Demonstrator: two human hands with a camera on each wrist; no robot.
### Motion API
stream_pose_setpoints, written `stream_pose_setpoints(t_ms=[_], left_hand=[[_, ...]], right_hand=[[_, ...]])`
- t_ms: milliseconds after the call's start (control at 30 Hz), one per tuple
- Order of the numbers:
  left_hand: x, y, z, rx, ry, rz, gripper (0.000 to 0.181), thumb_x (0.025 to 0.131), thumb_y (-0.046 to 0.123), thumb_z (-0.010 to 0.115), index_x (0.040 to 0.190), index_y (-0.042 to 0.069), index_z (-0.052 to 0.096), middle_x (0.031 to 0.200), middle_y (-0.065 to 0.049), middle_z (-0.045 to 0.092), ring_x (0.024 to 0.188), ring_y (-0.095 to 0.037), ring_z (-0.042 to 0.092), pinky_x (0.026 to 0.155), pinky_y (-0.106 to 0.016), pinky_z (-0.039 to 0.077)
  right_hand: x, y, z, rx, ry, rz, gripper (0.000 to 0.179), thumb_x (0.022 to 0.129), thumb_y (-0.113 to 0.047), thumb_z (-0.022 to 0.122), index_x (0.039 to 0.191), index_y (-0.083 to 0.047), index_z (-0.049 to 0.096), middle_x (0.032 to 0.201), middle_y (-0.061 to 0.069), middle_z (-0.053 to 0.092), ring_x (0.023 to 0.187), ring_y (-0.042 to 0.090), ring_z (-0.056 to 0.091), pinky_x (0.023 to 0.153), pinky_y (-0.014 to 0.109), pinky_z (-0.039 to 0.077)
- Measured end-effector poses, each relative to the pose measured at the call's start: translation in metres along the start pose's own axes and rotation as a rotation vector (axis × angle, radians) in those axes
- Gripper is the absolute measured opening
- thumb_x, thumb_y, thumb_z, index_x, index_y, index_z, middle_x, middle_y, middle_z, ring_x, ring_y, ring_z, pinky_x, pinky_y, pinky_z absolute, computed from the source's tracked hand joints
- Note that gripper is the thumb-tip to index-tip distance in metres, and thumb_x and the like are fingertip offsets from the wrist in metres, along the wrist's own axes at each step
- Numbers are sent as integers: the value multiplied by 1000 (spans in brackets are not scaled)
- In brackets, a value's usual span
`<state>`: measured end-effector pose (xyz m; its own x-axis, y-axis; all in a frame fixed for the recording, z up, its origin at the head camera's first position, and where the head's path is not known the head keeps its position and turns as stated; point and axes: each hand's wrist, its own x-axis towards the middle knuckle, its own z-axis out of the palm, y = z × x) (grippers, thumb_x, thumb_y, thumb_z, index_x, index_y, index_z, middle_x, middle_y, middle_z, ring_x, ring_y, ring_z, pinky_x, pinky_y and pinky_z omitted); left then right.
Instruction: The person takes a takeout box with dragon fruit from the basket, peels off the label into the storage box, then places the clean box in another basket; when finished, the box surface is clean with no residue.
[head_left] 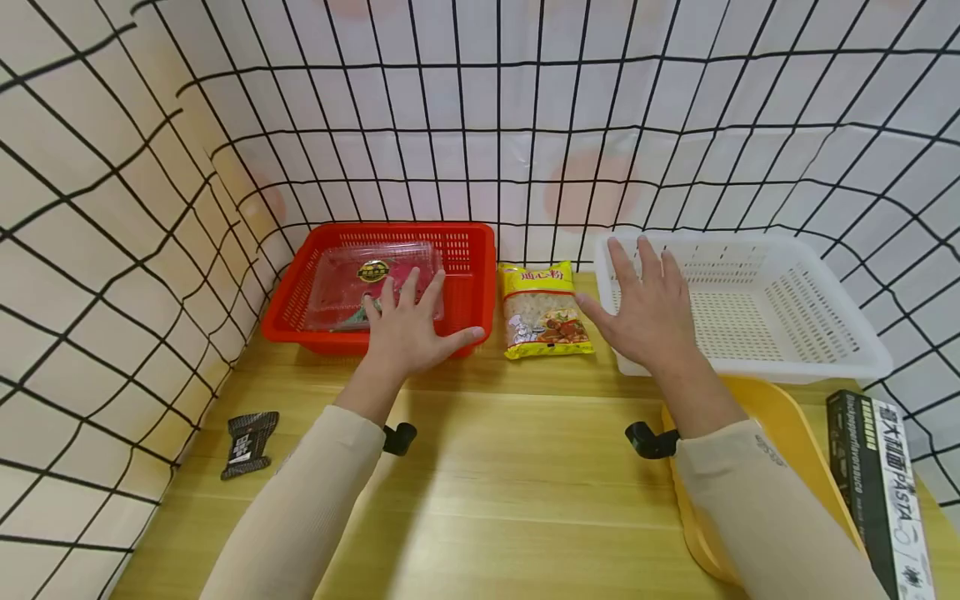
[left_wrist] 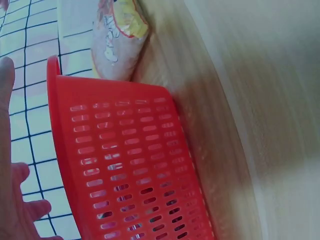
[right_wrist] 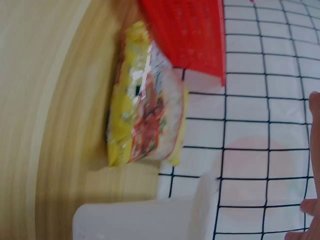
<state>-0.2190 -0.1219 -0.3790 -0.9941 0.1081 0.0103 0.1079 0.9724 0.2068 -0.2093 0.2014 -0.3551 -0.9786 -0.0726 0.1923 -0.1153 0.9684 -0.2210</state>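
My left hand (head_left: 408,332) hovers with spread fingers over the front of a red basket (head_left: 480,292), holding nothing. Inside that basket lies a clear plastic box (head_left: 337,279) with a gold-and-black label; my fingers overlap it in the head view. My right hand (head_left: 651,312) is likewise spread, above the left end of a white basket (head_left: 847,362), with nothing in its grasp. Between the two baskets a yellow bag of pasta (head_left: 546,312) leans at the back of the table. The right wrist view also shows this pasta bag (right_wrist: 145,107) beside the red basket (right_wrist: 192,37).
A small black wrapped packet (head_left: 250,443) lies at the left. Under my right forearm is a yellow basket (head_left: 780,408), with a black-and-white pasta box (head_left: 873,492) to its right. Black wire grid (head_left: 517,131) walls off the back and sides of the wooden table (head_left: 495,492).
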Motion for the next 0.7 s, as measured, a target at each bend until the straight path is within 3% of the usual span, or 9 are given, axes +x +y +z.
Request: stream_pose_setpoints(t_ms=[167, 333, 533, 700], left_hand=[[-6, -1, -2, 14, 99, 30, 104, 83, 83, 50, 165, 27, 18, 168, -15, 25, 152, -46, 19, 120, -71, 18], [-13, 0, -4, -21, 183, 59, 96, 87, 77, 52, 161, 22, 29, 161, -15, 36, 147, -42, 29, 119, -64, 30], [-26, -5, -1, -132, 304, 58, 81, 89, 65, 62, 151, 17, 45, 156, -15, 43, 142, -40, 35, 115, -61, 35], [-36, -17, 10, -227, 473, 26, 66, 91, 55, 66, 140, 12, 56, 146, -15, 51, 135, -38, 39, 112, -58, 34]], right_hand=[[-4, -11, -9, 79, 111, -72, 85, 100, -59, 49, 165, -22, 9, 171, 17, 9, 153, 48, 15, 122, 66, 19], [-12, -21, -13, 176, 201, -119, 78, 102, -52, 50, 164, -18, 18, 169, 16, 18, 152, 44, 22, 118, 67, 27], [-20, -37, -15, 309, 222, -150, 71, 102, -51, 48, 163, -21, 24, 167, 13, 27, 152, 40, 27, 115, 68, 31], [-27, -46, -14, 336, 205, -166, 69, 104, -48, 46, 161, -17, 25, 165, 14, 30, 151, 39, 29, 120, 62, 28]])
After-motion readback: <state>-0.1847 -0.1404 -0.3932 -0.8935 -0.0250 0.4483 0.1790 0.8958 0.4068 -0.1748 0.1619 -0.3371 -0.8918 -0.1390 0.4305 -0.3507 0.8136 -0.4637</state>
